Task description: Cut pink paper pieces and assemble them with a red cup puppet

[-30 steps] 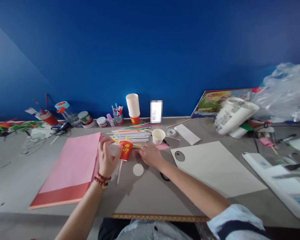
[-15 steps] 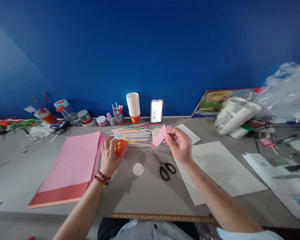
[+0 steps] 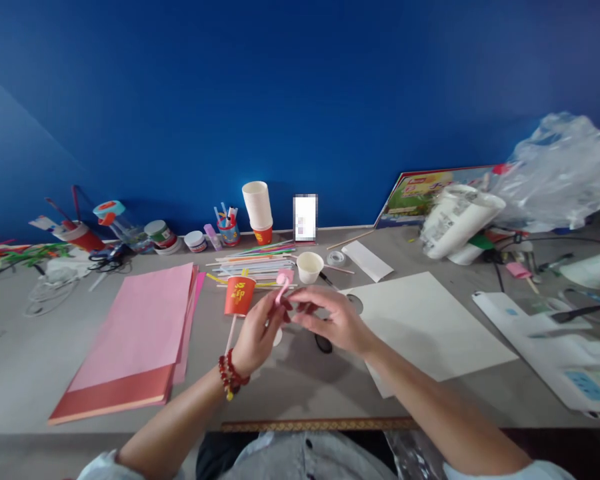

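Observation:
My left hand (image 3: 257, 333) is closed, pinching a curled strip of pink paper (image 3: 283, 288) between thumb and fingers above the middle of the table. Close beside it on the right is my right hand (image 3: 337, 320), its thumb and fingers apart; whether a fingertip touches the strip I cannot tell. A red paper cup (image 3: 239, 295) with yellow lettering stands just left of the hands, with a pale straw (image 3: 231, 333) running from its base towards me. Under the hands, a white paper disc (image 3: 278, 338) and black-handled scissors (image 3: 324, 344) are partly hidden.
Behind the hands lie several straws (image 3: 257, 267) and a white paper cup (image 3: 311, 267). Pink sheets (image 3: 135, 320) are on the left, a large white sheet (image 3: 430, 327) on the right. Stacked cups (image 3: 257, 207) stand by the wall. A white power strip (image 3: 520, 347) lies far right.
My left hand has let go of the red cup and now holds the pink paper strip. My right hand lifted that strip from the table, then brought it back left to my left hand.

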Tool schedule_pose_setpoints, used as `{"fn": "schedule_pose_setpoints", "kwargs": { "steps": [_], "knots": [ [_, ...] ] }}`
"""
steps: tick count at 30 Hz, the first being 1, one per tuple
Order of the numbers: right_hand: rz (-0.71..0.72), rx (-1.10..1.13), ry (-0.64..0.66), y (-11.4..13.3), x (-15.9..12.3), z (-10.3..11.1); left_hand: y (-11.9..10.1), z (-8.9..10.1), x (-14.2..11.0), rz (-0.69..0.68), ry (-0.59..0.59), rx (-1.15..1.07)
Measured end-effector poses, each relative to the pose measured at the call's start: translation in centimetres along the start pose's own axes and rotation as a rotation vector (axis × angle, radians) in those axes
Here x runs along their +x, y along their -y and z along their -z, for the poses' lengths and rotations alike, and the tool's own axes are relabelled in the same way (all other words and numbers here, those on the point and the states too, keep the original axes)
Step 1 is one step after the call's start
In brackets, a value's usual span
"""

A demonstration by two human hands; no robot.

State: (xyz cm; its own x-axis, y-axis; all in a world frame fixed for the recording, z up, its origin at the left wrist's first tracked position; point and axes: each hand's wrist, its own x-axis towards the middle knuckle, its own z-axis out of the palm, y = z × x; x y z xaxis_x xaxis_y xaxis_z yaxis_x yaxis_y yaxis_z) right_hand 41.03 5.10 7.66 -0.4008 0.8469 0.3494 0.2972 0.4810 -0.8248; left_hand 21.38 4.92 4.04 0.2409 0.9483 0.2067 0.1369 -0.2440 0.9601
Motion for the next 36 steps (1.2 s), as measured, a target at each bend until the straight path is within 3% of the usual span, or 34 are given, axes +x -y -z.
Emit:
{"fn": "schedule_pose_setpoints", "kwargs": {
  "steps": [3,6,10,15,18,23,25,29,36],
  "knots": [
    [-0.206,-0.349,0.000,-1.5,-1.8,2.6,0.0,0.3,0.8,0.185,-0.064,-0.375],
    [-0.380,-0.685,0.224,-3.2,-4.3,3.2,0.0,0.5,1.3,0.298,-0.109,-0.570],
    [-0.383,-0.882,0.309,-4.2,-6.1,1.3,-0.1,0.1,1.3,0.389,-0.041,-0.558],
    [-0.497,-0.941,0.270,-4.2,-5.2,0.2,-0.5,-0.9,0.6,0.360,0.088,-0.455],
    [-0.578,-0.728,0.180,-5.0,-5.1,1.1,-0.6,-1.3,0.5,0.336,0.125,-0.474],
    [-0.777,0.233,0.169,-7.3,-6.7,2.9,-0.1,-1.6,0.4,0.333,0.134,-0.508],
    [-0.796,0.480,0.137,-7.5,-7.2,3.0,0.2,-1.6,0.3,0.322,0.136,-0.496],
    [-0.727,0.638,0.089,-6.2,-7.0,1.8,0.5,-1.7,0.2,0.290,0.103,-0.458],
    [-0.583,0.647,0.127,-4.9,-6.1,-2.1,0.8,-1.8,0.1,0.305,-0.026,-0.457]
  ]
}}
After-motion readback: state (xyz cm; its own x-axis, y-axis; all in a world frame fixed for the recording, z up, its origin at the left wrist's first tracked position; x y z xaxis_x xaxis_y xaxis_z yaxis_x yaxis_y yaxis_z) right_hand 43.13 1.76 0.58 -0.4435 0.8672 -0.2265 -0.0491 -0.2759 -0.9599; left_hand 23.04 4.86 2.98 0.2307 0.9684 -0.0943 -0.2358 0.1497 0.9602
